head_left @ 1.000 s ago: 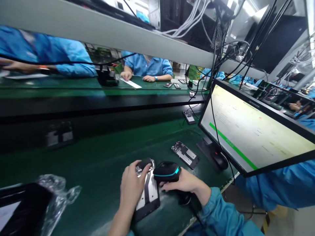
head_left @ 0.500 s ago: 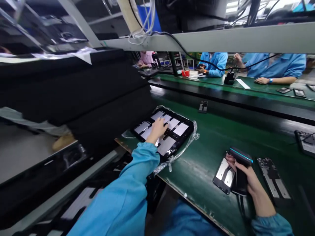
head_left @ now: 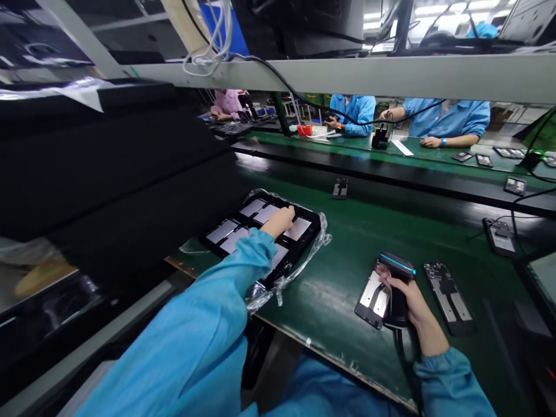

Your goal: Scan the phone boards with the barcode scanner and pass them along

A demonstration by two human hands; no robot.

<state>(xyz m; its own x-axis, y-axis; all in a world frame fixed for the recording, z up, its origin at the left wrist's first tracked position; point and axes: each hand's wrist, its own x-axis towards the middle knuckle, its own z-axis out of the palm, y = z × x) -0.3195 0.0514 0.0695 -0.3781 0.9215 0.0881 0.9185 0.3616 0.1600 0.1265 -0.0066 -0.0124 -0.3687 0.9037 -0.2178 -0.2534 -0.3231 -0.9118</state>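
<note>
My left hand point(head_left: 279, 221) reaches over a black tray point(head_left: 313, 237) wrapped at its edges in clear plastic. Several phone frames point(head_left: 297, 228) with silvery backs lie in its cells. The fingers bend down among them, and their tips are partly hidden. My right hand point(head_left: 408, 298) is closed around a black barcode scanner point(head_left: 397, 265) with a blue light strip and a cable. Its fingertips touch the upper part of a phone frame point(head_left: 373, 298) beside the scanner; whether they grip it too, I cannot tell. Another phone frame point(head_left: 449, 298) lies right of that hand.
More phone frames lie farther back on the green bench point(head_left: 339, 284), one point(head_left: 340, 188) near the black strip. A black curtain point(head_left: 121, 162) hangs at the left. A metal beam point(head_left: 347, 78) crosses overhead with cables. Co-workers in blue sleeves point(head_left: 452, 124) sit across. A screen point(head_left: 542, 284) stands at right.
The view has swung to the right, so things sit farther left. My left hand has moved across the tray toward its far right side. My right hand still holds the scanner.
</note>
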